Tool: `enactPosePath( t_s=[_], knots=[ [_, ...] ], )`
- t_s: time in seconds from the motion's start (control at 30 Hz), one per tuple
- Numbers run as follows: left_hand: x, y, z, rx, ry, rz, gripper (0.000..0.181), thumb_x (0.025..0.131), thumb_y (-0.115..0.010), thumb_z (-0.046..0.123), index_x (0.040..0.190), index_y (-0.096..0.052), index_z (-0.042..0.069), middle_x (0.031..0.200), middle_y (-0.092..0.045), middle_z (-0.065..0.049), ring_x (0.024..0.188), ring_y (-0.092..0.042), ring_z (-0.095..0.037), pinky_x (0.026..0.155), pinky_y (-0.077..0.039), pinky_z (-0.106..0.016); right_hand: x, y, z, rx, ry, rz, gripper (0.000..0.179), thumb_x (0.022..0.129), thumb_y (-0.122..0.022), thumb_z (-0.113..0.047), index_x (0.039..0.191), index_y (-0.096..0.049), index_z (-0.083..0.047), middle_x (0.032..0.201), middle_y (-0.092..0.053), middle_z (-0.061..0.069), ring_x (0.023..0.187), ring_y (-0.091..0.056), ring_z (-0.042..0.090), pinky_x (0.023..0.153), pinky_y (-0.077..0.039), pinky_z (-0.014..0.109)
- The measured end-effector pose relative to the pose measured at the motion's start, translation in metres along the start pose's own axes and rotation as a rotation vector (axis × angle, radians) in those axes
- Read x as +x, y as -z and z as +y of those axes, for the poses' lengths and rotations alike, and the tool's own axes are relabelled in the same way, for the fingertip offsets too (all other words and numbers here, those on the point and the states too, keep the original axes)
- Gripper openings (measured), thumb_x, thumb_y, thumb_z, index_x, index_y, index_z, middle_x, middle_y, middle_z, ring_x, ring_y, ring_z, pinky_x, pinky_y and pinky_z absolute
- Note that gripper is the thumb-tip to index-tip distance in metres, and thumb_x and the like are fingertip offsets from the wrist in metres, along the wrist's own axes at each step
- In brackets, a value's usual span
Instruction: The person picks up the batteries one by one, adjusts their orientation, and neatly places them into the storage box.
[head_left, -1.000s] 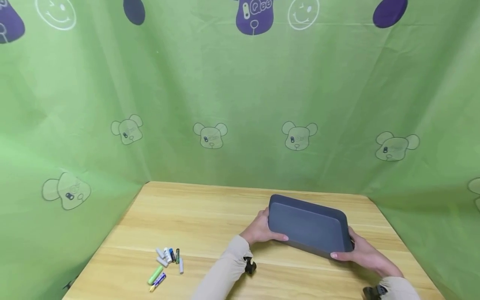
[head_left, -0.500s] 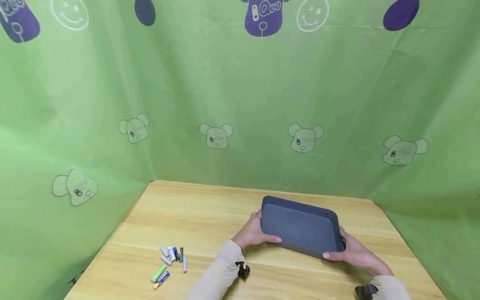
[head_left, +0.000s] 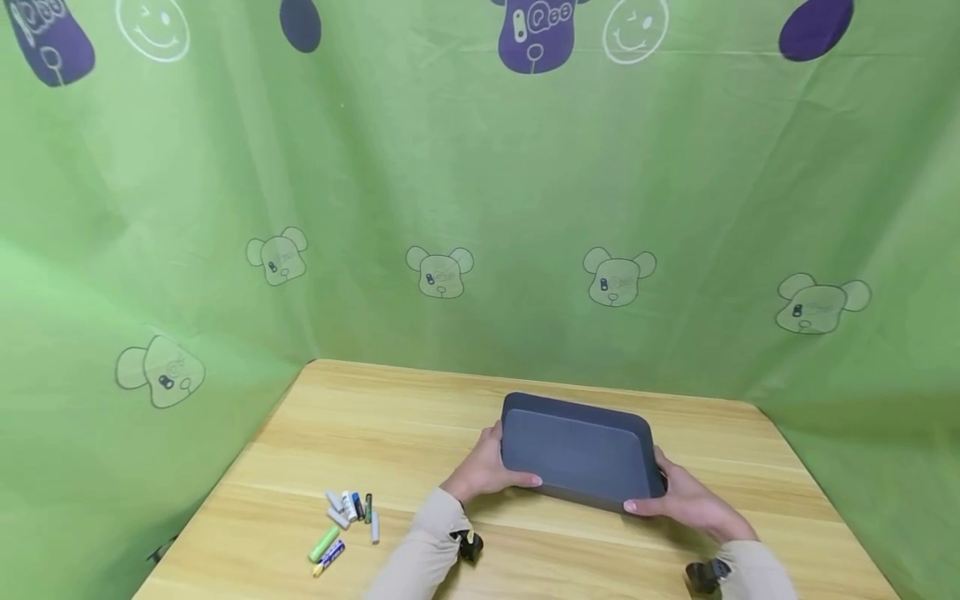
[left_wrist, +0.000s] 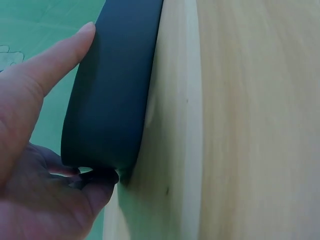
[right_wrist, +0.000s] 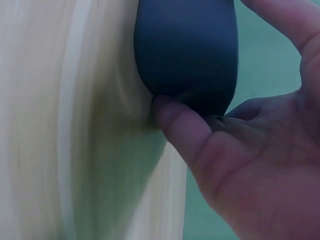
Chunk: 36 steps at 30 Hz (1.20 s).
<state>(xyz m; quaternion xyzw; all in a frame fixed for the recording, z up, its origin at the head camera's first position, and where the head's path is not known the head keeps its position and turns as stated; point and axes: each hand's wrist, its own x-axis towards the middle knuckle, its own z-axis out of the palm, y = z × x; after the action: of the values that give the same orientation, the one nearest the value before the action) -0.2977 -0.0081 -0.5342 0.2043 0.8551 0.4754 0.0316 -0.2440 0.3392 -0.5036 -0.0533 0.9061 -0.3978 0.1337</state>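
The left hand [head_left: 480, 468] and right hand [head_left: 693, 497] grip opposite short ends of a dark grey, rectangular, round-cornered tray [head_left: 573, 454], their fingers bent around it. The tray is over the middle-right of a pale wood-grain table [head_left: 375, 412]; contact with the surface is unclear. Well to its left lie small grey, white, blue and green cylinders [head_left: 348, 507]. Behind hangs a green bear-printed curtain [head_left: 480, 167].

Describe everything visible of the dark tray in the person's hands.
The shallow rectangular tray is matte dark grey-blue, perhaps plastic or coated metal, with rounded corners, a flat face and darker walls. The left hand grips its left end, the right hand its right end, thumbs at the near edge. It is skewed, right end lower in the head view, over the wooden table; contact is unclear.
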Motion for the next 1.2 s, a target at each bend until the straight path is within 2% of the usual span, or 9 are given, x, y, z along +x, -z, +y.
enactPosePath(
  t_s=[0.23,0.47,0.7,0.9,1.07,1.2],
  knots=[
    [-0.010,0.013,-0.007,0.032,0.028,0.023,0.124,0.069,-0.095,0.044,0.163,-0.022,0.010,0.150,-0.046,-0.027,0.133,-0.054,-0.038,0.116,-0.044,-0.055,0.010,-0.010,-0.010,-0.006,0.016,-0.006,0.131,0.081,-0.088,-0.034,0.157,0.006,0.015,0.162,-0.007,0.046,0.151,-0.013,0.061,0.121,-0.018,0.070],
    [-0.018,0.025,-0.013,0.041,0.048,0.054,0.123,0.068,-0.095,0.046,0.162,-0.025,0.007,0.147,-0.047,-0.027,0.131,-0.056,-0.038,0.116,-0.045,-0.056,0.019,-0.019,-0.022,0.008,0.049,-0.010,0.132,0.079,-0.090,-0.033,0.159,0.004,0.013,0.163,-0.012,0.043,0.151,-0.018,0.059,0.122,-0.019,0.069],
    [-0.030,0.036,-0.017,0.049,0.081,0.058,0.127,0.068,-0.095,0.046,0.163,-0.021,0.004,0.152,-0.043,-0.031,0.133,-0.054,-0.042,0.116,-0.043,-0.058,0.024,-0.030,-0.032,-0.006,0.047,-0.019,0.132,0.079,-0.090,-0.033,0.157,0.003,0.016,0.163,-0.008,0.044,0.152,-0.013,0.059,0.123,-0.017,0.068],
    [-0.034,0.047,-0.018,0.071,0.085,0.066,0.128,0.069,-0.094,0.045,0.163,-0.019,0.002,0.152,-0.041,-0.034,0.133,-0.054,-0.046,0.116,-0.043,-0.060,0.028,-0.035,-0.040,0.021,0.105,-0.006,0.132,0.076,-0.091,-0.032,0.160,0.001,0.012,0.163,-0.017,0.041,0.151,-0.023,0.057,0.123,-0.021,0.068],
    [-0.043,0.052,-0.019,0.078,0.080,0.069,0.127,0.068,-0.094,0.045,0.163,-0.020,0.003,0.150,-0.043,-0.034,0.131,-0.055,-0.045,0.114,-0.044,-0.062,0.028,-0.043,-0.043,0.053,0.127,-0.015,0.132,0.075,-0.092,-0.028,0.160,0.002,0.010,0.161,-0.022,0.042,0.147,-0.034,0.055,0.121,-0.027,0.068],
    [-0.049,0.058,-0.020,0.076,0.078,0.059,0.126,0.068,-0.095,0.042,0.162,-0.022,0.001,0.149,-0.044,-0.035,0.129,-0.056,-0.045,0.113,-0.044,-0.063,0.029,-0.050,-0.047,0.081,0.150,-0.017,0.133,0.074,-0.093,-0.025,0.161,0.002,0.010,0.159,-0.029,0.042,0.141,-0.047,0.048,0.120,-0.033,0.064]
  ],
)
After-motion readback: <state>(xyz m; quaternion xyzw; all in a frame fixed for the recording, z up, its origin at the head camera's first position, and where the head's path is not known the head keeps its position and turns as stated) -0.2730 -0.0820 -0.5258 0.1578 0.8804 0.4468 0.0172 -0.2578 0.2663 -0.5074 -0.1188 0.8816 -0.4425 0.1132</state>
